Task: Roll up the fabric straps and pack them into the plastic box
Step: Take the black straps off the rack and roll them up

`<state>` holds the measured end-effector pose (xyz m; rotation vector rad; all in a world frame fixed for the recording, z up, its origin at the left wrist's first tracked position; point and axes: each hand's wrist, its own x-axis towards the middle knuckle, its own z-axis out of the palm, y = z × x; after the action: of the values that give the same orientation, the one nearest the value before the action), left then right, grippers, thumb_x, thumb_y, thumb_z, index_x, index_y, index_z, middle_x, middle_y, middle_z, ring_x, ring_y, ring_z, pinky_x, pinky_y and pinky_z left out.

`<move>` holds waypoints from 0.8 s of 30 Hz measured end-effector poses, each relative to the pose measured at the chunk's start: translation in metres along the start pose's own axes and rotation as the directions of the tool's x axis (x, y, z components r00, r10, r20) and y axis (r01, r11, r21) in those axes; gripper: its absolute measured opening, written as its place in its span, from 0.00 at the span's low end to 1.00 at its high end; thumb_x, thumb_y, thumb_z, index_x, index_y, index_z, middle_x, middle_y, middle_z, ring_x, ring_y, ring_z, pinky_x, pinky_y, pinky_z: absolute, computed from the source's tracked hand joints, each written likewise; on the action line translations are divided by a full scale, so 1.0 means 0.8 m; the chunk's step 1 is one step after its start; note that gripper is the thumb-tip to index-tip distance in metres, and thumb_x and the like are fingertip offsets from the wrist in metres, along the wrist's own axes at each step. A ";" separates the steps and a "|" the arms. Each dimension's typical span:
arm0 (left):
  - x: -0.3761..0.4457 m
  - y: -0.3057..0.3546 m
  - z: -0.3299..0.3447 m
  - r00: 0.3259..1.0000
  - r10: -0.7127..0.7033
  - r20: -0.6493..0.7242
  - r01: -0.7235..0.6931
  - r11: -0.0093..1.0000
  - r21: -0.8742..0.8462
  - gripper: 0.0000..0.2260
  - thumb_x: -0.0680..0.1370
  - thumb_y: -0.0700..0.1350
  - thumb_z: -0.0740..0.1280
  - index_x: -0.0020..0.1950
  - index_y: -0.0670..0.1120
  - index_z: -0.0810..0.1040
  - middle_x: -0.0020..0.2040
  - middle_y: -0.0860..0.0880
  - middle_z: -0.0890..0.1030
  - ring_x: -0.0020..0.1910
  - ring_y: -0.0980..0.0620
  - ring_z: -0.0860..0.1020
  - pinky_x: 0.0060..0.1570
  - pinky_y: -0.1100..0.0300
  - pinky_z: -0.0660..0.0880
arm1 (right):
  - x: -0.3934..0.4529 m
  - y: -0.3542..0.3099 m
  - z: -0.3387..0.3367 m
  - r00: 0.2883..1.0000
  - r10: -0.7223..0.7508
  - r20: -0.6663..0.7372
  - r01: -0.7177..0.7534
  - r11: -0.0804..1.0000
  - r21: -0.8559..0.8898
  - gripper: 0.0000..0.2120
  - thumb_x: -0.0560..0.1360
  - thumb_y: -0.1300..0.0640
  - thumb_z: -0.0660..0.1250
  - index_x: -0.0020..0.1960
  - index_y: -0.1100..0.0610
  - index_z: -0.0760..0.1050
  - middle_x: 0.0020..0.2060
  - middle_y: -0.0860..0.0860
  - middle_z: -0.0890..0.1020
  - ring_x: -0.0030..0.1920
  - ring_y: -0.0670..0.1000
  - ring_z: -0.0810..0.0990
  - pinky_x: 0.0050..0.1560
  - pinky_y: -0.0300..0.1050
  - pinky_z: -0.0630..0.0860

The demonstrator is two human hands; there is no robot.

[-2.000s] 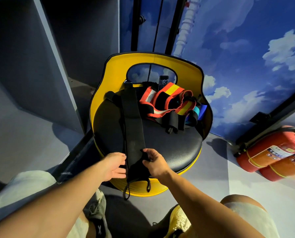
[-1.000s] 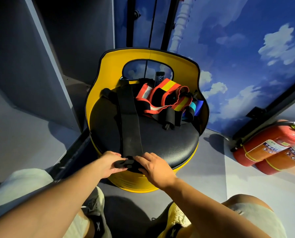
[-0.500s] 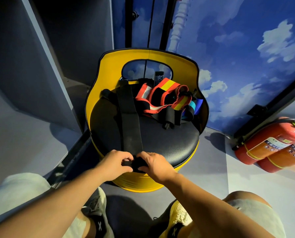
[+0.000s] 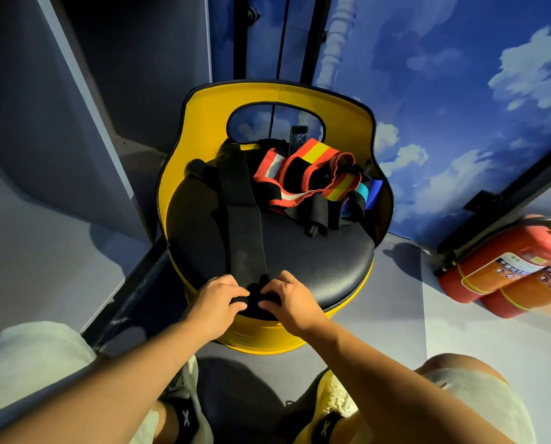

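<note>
Fingers of both the left hand (image 4: pixel 217 299) and right hand (image 4: pixel 287 299) pinch the black strap's (image 4: pixel 244 225) near end, its length running straight away toward the far side.

Strap (image 4: pixel 243 219) along seat (image 4: pixel 315 257), left of centre; near end between both hands (image 4: pixel 218 298) (image 4: pixel 291 299) at front edge. Strap pile (image 4: pixel 309 184) at seat's right rear, against backrest (image 4: pixel 203 107). Extinguishers (image 4: pixel 508 267) on floor, right of chair

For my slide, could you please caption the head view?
Both hands, left hand and right hand, roll the black strap on a yellow stool.
</note>
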<state>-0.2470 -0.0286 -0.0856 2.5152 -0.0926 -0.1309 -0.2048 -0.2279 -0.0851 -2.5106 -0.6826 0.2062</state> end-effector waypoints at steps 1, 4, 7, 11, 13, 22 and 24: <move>0.000 0.001 -0.001 1.000 0.001 -0.020 -0.001 1.000 -0.006 0.10 0.77 0.45 0.73 0.58 0.51 0.84 0.50 0.54 0.77 0.53 0.52 0.75 0.55 0.55 0.74 | 0.000 -0.001 0.000 0.999 -0.032 -0.024 0.031 0.999 -0.029 0.13 0.77 0.51 0.71 0.60 0.56 0.79 0.50 0.50 0.73 0.50 0.53 0.75 0.47 0.39 0.67; 0.000 0.001 0.000 0.998 0.009 -0.063 -0.009 1.000 -0.002 0.03 0.76 0.45 0.74 0.49 0.50 0.83 0.46 0.54 0.77 0.45 0.51 0.76 0.44 0.58 0.72 | 0.003 0.001 0.006 0.971 -0.235 -0.049 0.221 0.954 -0.203 0.06 0.76 0.53 0.70 0.51 0.54 0.80 0.46 0.51 0.78 0.44 0.55 0.75 0.43 0.50 0.75; 0.000 -0.002 0.003 0.996 0.001 -0.094 -0.003 1.000 -0.024 0.02 0.75 0.44 0.74 0.46 0.47 0.83 0.47 0.55 0.77 0.45 0.52 0.77 0.43 0.60 0.71 | 0.002 0.005 0.007 0.927 -0.376 -0.021 0.346 0.873 -0.343 0.07 0.78 0.49 0.67 0.48 0.52 0.80 0.43 0.48 0.79 0.41 0.52 0.74 0.37 0.48 0.74; -0.001 -0.004 0.003 0.994 0.040 -0.106 -0.039 0.999 0.013 0.04 0.77 0.46 0.73 0.47 0.46 0.85 0.49 0.54 0.76 0.45 0.51 0.78 0.43 0.61 0.70 | -0.003 0.010 0.003 0.916 -0.394 0.070 0.388 0.829 -0.404 0.15 0.72 0.47 0.73 0.54 0.53 0.77 0.48 0.49 0.80 0.44 0.53 0.76 0.40 0.46 0.72; -0.001 -0.007 0.000 0.994 0.085 -0.071 -0.082 0.996 0.046 0.08 0.77 0.49 0.72 0.51 0.46 0.84 0.50 0.54 0.77 0.48 0.51 0.78 0.45 0.60 0.71 | -0.003 0.010 0.004 0.922 -0.380 0.073 0.378 0.844 -0.380 0.15 0.71 0.52 0.74 0.56 0.54 0.76 0.49 0.51 0.80 0.44 0.54 0.77 0.42 0.48 0.74; 0.004 -0.012 -0.006 0.997 0.071 -0.024 -0.069 0.994 0.080 0.13 0.79 0.50 0.70 0.63 0.50 0.80 0.56 0.56 0.73 0.58 0.54 0.71 0.58 0.58 0.72 | 0.006 0.009 0.002 0.984 -0.176 -0.001 0.174 0.977 -0.121 0.15 0.77 0.51 0.68 0.61 0.57 0.79 0.54 0.52 0.78 0.52 0.54 0.75 0.53 0.48 0.75; 0.011 -0.015 -0.011 1.000 0.011 -0.023 -0.011 1.000 0.015 0.13 0.79 0.50 0.69 0.63 0.50 0.81 0.54 0.56 0.73 0.57 0.54 0.71 0.60 0.59 0.71 | 0.012 0.009 0.002 0.991 -0.130 -0.028 0.128 0.989 -0.072 0.15 0.78 0.50 0.68 0.60 0.57 0.80 0.55 0.52 0.76 0.53 0.55 0.75 0.55 0.47 0.74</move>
<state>-0.2367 -0.0147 -0.0864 2.5297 -0.0983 -0.0974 -0.1937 -0.2275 -0.0905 -2.5188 -0.8488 0.0961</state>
